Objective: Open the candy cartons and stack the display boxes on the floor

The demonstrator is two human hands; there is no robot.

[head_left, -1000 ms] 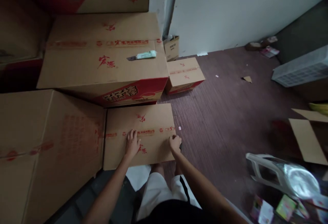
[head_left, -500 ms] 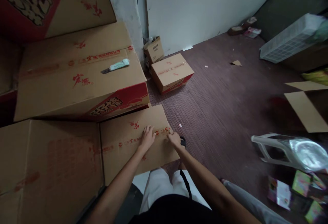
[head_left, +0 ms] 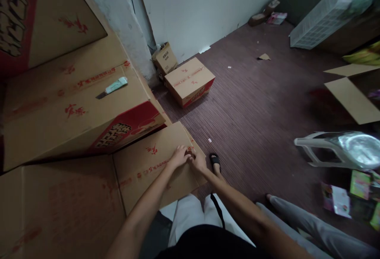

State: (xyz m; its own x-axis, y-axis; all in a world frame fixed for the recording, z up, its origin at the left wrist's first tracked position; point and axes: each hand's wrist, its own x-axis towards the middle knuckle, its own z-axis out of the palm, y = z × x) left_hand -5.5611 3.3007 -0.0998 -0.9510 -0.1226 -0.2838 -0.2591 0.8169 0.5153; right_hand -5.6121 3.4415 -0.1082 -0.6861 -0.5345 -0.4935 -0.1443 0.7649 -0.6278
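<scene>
- To your left, a large carton [head_left: 71, 199] is standing just beside the box [head_left: 148, 162] that you are handling, and beyond it a red-fronted carton [head_left: 44, 101] is closing off the far side.
- A cutter [head_left: 113, 88] with a wrapped pale green handle is lying on that red-fronted carton, its dark blade pointing left.
- Farther out, a smaller box [head_left: 190, 81] is sitting on the floor [head_left: 252, 104], near the wall.
- On your right, a white stool [head_left: 314, 144], an open carton [head_left: 346, 97] and a white crate [head_left: 323, 17] are standing well apart from you; another person's grey-trousered legs [head_left: 314, 223] are stretching in close by your right forearm.
- The box is lying in front of your legs, with red-printed tape [head_left: 148, 170] running along its top.
- Both your forearms are slanting inward, your left hand [head_left: 179, 156] and right hand [head_left: 197, 161] meeting over the tape's right end and partly hiding it.
- Your fingers on both hands are curling downward, bent rather than spread; you cannot tell from here whether they are pinching the tape.
</scene>
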